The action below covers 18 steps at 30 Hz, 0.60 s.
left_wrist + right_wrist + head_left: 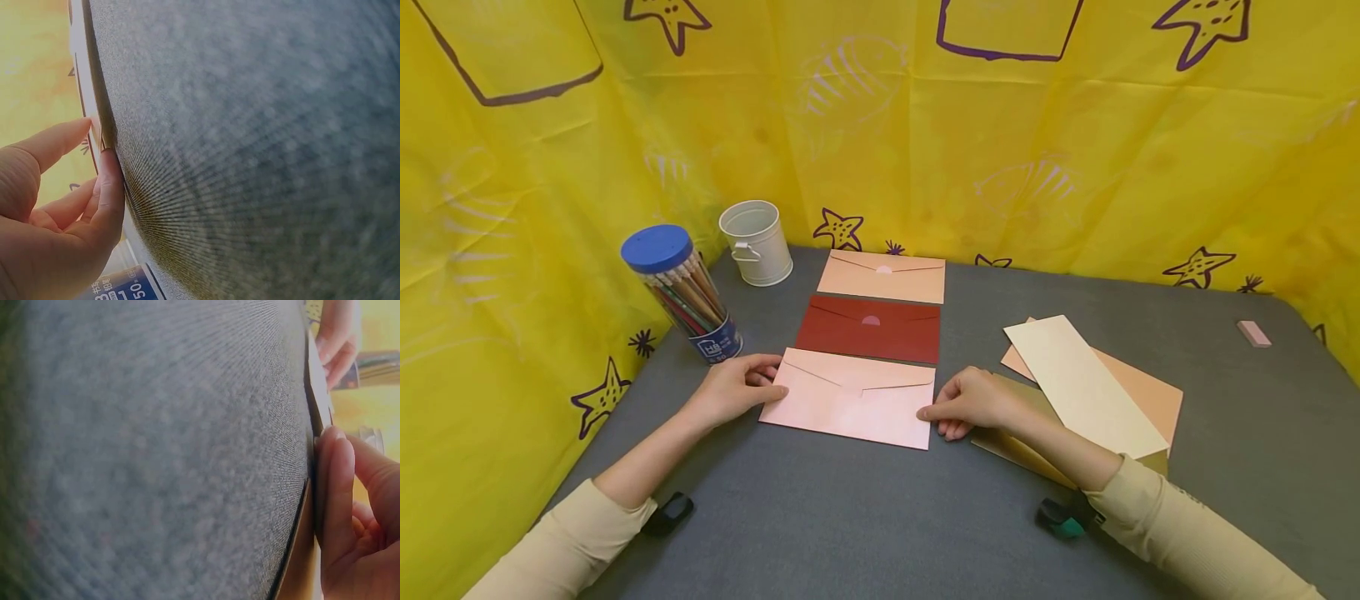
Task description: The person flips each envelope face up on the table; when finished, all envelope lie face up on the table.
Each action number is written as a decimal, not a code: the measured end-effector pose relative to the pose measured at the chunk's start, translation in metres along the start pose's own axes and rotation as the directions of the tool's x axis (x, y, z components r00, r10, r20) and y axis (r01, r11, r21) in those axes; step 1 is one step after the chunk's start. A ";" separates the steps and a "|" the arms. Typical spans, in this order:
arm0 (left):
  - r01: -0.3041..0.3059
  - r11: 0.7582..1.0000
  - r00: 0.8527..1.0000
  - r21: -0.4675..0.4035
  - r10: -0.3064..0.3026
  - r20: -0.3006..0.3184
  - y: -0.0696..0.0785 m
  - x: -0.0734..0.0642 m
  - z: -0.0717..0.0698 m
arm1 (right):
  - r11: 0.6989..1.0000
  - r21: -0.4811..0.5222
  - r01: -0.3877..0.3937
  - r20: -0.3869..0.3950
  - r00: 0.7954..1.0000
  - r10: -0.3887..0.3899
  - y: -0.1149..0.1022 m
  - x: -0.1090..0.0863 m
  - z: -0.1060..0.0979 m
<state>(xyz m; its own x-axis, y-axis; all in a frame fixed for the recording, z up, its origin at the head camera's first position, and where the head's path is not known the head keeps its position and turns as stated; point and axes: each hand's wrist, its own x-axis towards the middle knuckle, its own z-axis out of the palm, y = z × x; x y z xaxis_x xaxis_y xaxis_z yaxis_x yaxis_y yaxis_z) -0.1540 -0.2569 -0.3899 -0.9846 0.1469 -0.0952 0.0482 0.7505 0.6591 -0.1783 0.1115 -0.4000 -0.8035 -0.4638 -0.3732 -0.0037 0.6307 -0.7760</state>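
Left hand (735, 388), right hand (972, 402), pinched envelope (850, 410) (pink)

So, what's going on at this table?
A person is holding a pale pink envelope by its ends, the left hand pinching one and the right hand the other. Just beyond it, a red envelope and a peach envelope lie one behind the other. More flat paper pieces overlap loosely off to the right.
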 end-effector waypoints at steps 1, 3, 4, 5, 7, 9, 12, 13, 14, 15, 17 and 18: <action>0.000 1.000 1.000 0.001 0.000 0.001 0.000 0.000 0.000 | 1.000 0.000 -0.004 0.002 1.000 0.004 0.000 0.000 0.000; -0.001 1.000 1.000 0.005 0.001 0.002 0.001 0.000 0.000 | 1.000 0.003 -0.009 0.004 1.000 0.009 0.001 0.001 0.000; -0.002 1.000 1.000 0.007 0.002 0.002 0.002 0.000 0.000 | 1.000 0.004 -0.011 0.005 1.000 0.011 0.001 0.001 0.000; -0.003 1.000 1.000 0.010 0.003 0.002 0.002 0.000 0.000 | 1.000 0.007 -0.015 0.007 1.000 0.014 0.001 0.002 0.000; -0.003 1.000 1.000 0.017 0.003 0.001 0.002 0.000 0.000 | 1.000 0.017 -0.017 0.010 1.000 0.017 0.000 0.002 0.000; -0.006 1.000 1.000 0.021 0.006 0.001 0.002 0.000 0.000 | 1.000 0.023 -0.020 0.010 1.000 0.019 0.000 0.002 0.000; -0.014 1.000 1.000 0.024 0.014 0.001 0.002 0.001 0.001 | 0.999 0.030 -0.026 0.012 1.000 0.026 0.000 0.002 0.000; -0.018 1.000 1.000 0.025 0.018 0.001 0.002 0.000 0.001 | 0.999 0.032 -0.028 0.013 1.000 0.028 0.000 0.003 0.000; -0.020 0.999 1.000 0.026 0.020 0.000 0.002 0.000 0.001 | 0.999 0.034 -0.031 0.014 0.999 0.031 0.000 0.003 0.000; -0.019 0.999 1.000 0.030 0.019 0.000 0.002 0.000 0.001 | 0.999 0.037 -0.034 0.016 0.999 0.033 0.000 0.003 0.001; -0.020 0.999 1.000 0.035 0.020 0.001 0.002 0.000 0.001 | 0.998 0.041 -0.040 0.020 0.999 0.039 0.000 0.004 0.001; -0.019 0.999 1.000 0.038 0.019 0.003 0.002 0.000 0.001 | 0.998 0.044 -0.042 0.021 0.999 0.041 0.000 0.004 0.001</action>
<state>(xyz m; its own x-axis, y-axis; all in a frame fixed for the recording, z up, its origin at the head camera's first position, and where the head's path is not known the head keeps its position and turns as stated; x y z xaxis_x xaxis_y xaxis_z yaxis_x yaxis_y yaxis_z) -0.1538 -0.2549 -0.3892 -0.9830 0.1629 -0.0848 0.0734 0.7715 0.6320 -0.1813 0.1089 -0.4017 -0.7905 -0.4504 -0.4150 0.0559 0.6218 -0.7812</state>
